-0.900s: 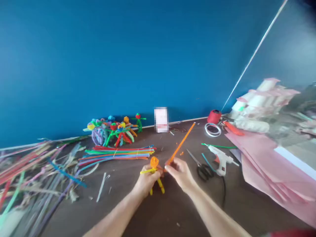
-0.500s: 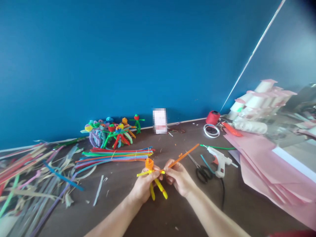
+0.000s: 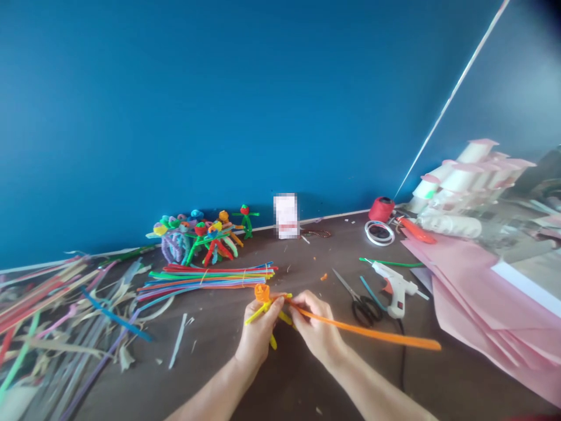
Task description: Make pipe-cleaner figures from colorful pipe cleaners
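Observation:
My left hand [image 3: 258,324] is closed round a pipe-cleaner figure [image 3: 262,293] with a coiled orange head and yellow arms and legs; the fingers hide much of its body. Pinched in my right hand [image 3: 316,327] is an orange pipe cleaner [image 3: 372,333], its long free end stretching out to the right over the wrist. The other end of it meets the figure's yellow arm between my two hands. Just beyond them lies a bundle of coloured pipe cleaners [image 3: 214,276].
Scissors [image 3: 357,298] and a white glue gun [image 3: 394,286] lie to the right, near pink sheets [image 3: 473,292]. Finished pipe-cleaner figures [image 3: 210,234] stand by the blue wall. Loose strips [image 3: 65,327] cover the left side. A red thread spool [image 3: 381,209] sits at the back.
The orange pipe cleaner's free end has swung from pointing up and away to pointing right and slightly toward me. The figure has tilted a little in my left hand.

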Tool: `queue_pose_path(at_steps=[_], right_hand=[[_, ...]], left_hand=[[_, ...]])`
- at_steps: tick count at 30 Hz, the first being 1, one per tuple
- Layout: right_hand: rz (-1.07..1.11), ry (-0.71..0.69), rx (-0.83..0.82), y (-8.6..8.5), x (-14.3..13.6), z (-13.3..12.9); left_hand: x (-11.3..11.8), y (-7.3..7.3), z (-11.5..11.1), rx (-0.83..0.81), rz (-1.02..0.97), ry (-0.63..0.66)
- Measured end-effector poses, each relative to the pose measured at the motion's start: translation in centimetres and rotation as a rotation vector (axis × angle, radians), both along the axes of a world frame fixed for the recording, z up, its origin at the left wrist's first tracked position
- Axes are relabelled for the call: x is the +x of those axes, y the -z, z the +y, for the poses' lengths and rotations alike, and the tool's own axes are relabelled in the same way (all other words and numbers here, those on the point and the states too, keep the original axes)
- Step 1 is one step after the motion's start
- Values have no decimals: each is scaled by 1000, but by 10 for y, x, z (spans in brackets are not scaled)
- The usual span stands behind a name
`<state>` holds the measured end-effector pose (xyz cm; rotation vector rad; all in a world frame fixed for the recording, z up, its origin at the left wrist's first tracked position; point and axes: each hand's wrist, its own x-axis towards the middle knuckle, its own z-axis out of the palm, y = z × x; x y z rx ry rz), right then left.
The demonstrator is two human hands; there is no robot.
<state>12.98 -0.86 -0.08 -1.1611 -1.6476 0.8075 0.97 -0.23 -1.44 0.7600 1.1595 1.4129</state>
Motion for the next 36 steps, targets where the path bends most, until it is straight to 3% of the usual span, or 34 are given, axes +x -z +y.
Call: queue_pose_path(at_steps=[9, 17, 22, 27, 31, 34, 36], right_hand=[[-13, 16, -52, 0, 0, -3], [-75, -4, -18, -8, 0, -6], [-3, 11, -29, -13, 7, -2], [379, -58, -336, -13, 10, 8], [687, -112, -517, -8, 7, 11], [749, -130, -540, -3, 5, 12], [667, -106, -500, -3, 4, 11]], left_hand=[[-2, -5, 0, -28, 7, 34], [-6, 0, 2, 112, 266, 51], [-7, -9, 2, 122, 381, 170], [-8, -20, -1, -1, 168, 290], [-10, -16, -2, -95, -29, 346], [-9, -11, -3, -134, -162, 315], [-8, -10, -2, -169, -209, 264]])
